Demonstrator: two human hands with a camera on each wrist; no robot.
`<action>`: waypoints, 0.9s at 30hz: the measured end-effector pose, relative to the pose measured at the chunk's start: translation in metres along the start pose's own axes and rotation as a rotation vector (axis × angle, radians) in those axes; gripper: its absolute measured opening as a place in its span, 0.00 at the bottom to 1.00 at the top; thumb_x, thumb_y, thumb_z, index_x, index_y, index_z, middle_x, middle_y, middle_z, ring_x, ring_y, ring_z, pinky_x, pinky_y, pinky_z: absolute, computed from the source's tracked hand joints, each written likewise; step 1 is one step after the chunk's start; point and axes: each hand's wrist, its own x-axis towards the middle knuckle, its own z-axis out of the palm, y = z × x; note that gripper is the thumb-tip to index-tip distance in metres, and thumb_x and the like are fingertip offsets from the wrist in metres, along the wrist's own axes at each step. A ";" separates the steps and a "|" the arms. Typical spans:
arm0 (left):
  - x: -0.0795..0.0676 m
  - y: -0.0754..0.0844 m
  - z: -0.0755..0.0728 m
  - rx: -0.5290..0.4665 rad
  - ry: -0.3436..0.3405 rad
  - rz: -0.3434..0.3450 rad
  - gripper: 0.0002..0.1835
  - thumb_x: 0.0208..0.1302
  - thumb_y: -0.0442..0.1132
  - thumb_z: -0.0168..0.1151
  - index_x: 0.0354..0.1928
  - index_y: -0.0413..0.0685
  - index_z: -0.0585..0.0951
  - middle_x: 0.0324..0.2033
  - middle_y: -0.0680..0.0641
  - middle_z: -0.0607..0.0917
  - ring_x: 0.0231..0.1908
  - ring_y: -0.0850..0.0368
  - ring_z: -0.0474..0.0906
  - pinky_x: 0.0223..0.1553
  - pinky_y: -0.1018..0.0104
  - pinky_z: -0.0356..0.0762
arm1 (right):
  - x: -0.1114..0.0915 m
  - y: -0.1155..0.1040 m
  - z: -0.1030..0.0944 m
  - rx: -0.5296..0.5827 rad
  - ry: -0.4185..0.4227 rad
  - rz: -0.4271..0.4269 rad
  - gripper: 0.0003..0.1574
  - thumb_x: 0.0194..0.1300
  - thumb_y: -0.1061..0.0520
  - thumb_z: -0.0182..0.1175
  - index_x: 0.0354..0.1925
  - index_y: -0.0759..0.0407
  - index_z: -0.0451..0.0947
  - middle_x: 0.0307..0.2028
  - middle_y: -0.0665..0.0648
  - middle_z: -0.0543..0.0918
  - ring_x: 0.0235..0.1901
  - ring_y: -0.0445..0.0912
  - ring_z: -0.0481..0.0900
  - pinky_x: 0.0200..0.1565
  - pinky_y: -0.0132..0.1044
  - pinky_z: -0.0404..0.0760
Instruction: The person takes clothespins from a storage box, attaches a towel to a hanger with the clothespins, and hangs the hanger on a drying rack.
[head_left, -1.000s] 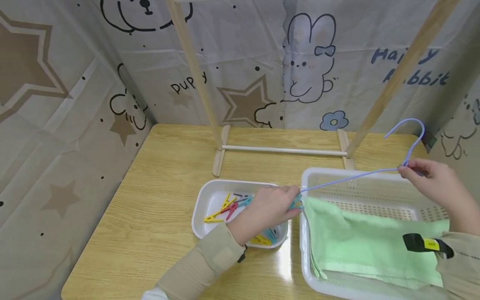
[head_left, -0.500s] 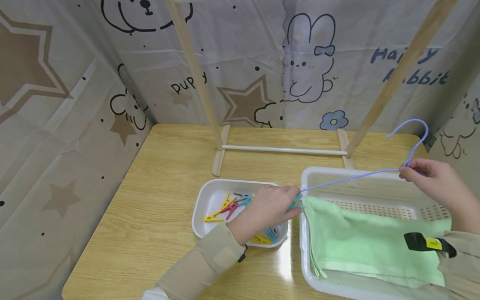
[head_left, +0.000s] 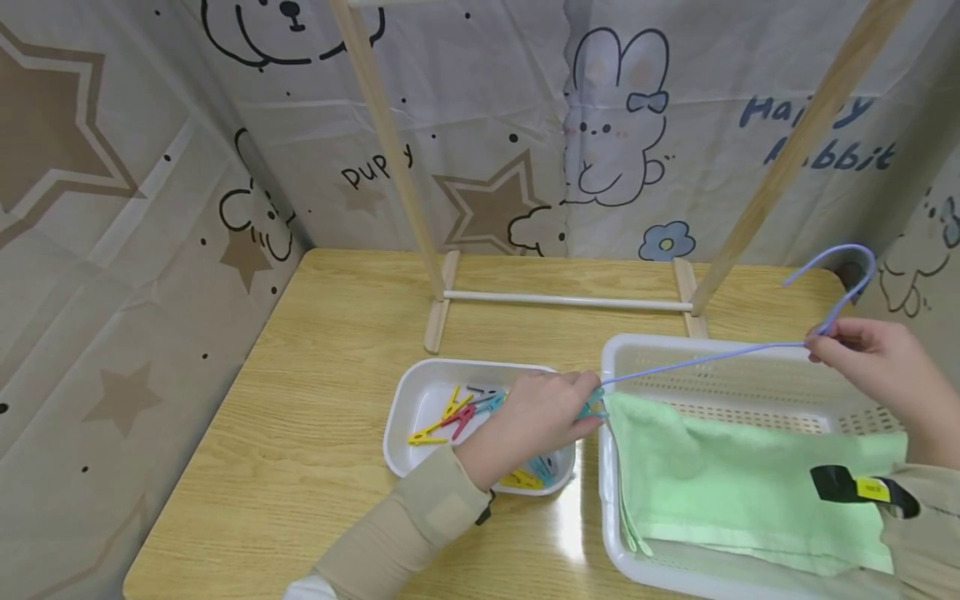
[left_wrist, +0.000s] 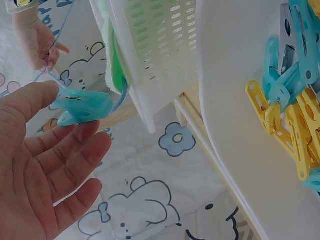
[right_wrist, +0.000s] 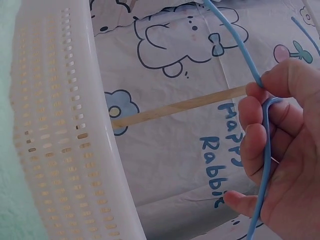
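My left hand (head_left: 536, 421) pinches a teal clothespin (left_wrist: 84, 106) between thumb and fingertips. The clothespin sits at the left corner of a blue wire hanger (head_left: 697, 360), right by the edge of a light green towel (head_left: 750, 492). With its thumb and fingers, my right hand (head_left: 873, 358) grips the hanger at the base of its hook, which points up and curves back left. The hanger slants over a white perforated basket (head_left: 609, 500), and the folded towel hangs below it, inside the basket. Seen from the head, the left hand covers most of the clothespin.
A white tray (head_left: 420, 404) with several yellow, teal, red and grey clothespins (head_left: 427, 437) stands left of the basket, under my left forearm. Behind both is a wooden rack (head_left: 435, 283) with a white lower bar (head_left: 570, 301). Printed cloth (head_left: 472, 108) walls the table.
My right hand and the hanger's hook have shifted slightly to the right, the hook dipping a little. My left hand stays in place on the clothespin.
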 end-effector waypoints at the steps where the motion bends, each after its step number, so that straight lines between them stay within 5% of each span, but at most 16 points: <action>1: 0.000 0.000 0.000 -0.002 -0.002 0.000 0.17 0.57 0.55 0.57 0.39 0.50 0.74 0.19 0.60 0.72 0.15 0.69 0.64 0.15 0.76 0.60 | 0.001 0.003 0.001 -0.021 0.012 0.013 0.17 0.63 0.45 0.53 0.35 0.57 0.77 0.28 0.51 0.81 0.28 0.38 0.74 0.24 0.39 0.72; 8: 0.001 0.000 0.001 -0.009 0.007 0.006 0.17 0.58 0.55 0.56 0.39 0.50 0.73 0.19 0.60 0.72 0.16 0.69 0.64 0.15 0.77 0.60 | -0.031 -0.089 -0.021 0.018 -0.014 -0.037 0.14 0.63 0.60 0.49 0.33 0.73 0.74 0.23 0.50 0.79 0.21 0.33 0.69 0.22 0.29 0.68; 13: 0.002 0.001 0.002 -0.008 0.007 0.006 0.18 0.58 0.55 0.56 0.40 0.50 0.73 0.20 0.60 0.74 0.16 0.69 0.65 0.15 0.77 0.61 | -0.028 -0.078 -0.021 0.043 0.011 -0.029 0.14 0.63 0.59 0.49 0.29 0.70 0.75 0.26 0.63 0.79 0.20 0.36 0.70 0.20 0.30 0.69; 20: 0.003 0.001 0.002 -0.044 0.015 0.012 0.20 0.59 0.54 0.55 0.46 0.48 0.73 0.23 0.59 0.77 0.17 0.69 0.67 0.15 0.78 0.61 | -0.021 -0.061 -0.020 0.018 0.034 0.018 0.12 0.63 0.57 0.50 0.28 0.64 0.75 0.27 0.59 0.79 0.21 0.40 0.72 0.19 0.33 0.72; 27: 0.005 0.001 0.002 -0.100 0.073 0.019 0.19 0.59 0.52 0.56 0.45 0.47 0.74 0.28 0.57 0.78 0.23 0.67 0.71 0.17 0.78 0.63 | -0.030 -0.088 -0.030 -0.027 0.010 -0.007 0.15 0.63 0.58 0.48 0.32 0.72 0.73 0.31 0.70 0.77 0.21 0.33 0.69 0.20 0.30 0.71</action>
